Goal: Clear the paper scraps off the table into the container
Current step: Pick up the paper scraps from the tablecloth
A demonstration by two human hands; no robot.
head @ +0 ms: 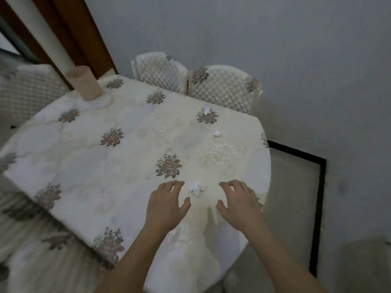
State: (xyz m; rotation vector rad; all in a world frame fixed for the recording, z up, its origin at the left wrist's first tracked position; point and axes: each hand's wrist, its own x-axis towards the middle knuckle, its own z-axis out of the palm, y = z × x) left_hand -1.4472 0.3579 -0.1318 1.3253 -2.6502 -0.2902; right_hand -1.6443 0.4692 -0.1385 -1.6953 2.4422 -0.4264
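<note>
A crumpled white paper scrap (pixel 196 187) lies on the floral tablecloth (pixel 110 166) near the table's right end. My left hand (pixel 167 205) hovers just left of it, fingers spread, holding nothing. My right hand (pixel 238 200) sits just right of it, also spread and holding nothing. Further back lie more white scraps: one crumpled scrap (pixel 219 150) on the embroidered patch, a small scrap (pixel 216 133) beyond it, and a far scrap (pixel 206 110) on a flower print near the far edge. No container is in view.
A pink cylinder (pixel 83 83) stands at the table's far left corner, with a white tube (pixel 42 30) leaning into it. Two quilted chair backs (pixel 220 87) stand behind the table. A black-framed panel (pixel 296 199) leans on the wall at the right.
</note>
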